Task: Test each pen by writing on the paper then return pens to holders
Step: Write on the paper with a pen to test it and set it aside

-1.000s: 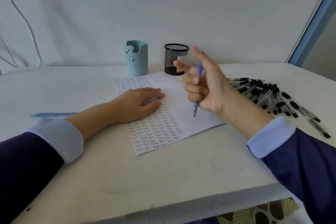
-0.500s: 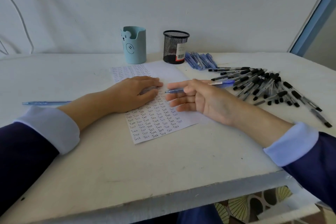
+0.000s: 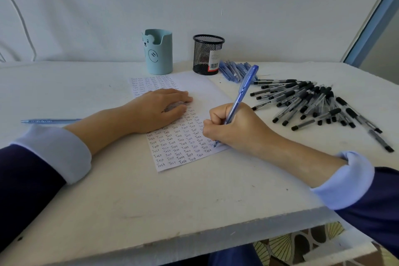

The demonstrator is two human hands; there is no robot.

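Right hand (image 3: 235,129): fingers clamped round blue pen (image 3: 239,95), tip touching paper (image 3: 207,90) at its near right corner. Left hand (image 3: 155,110) flat on paper, fingers relaxed. Pin sheet firmly, press lightly, write small (little blank room near tip). Black mesh holder (image 3: 208,54) just past paper's far edge.

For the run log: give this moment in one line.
step: writing test; right hand: grips blue pen, tip on paper; left hand: rests on paper
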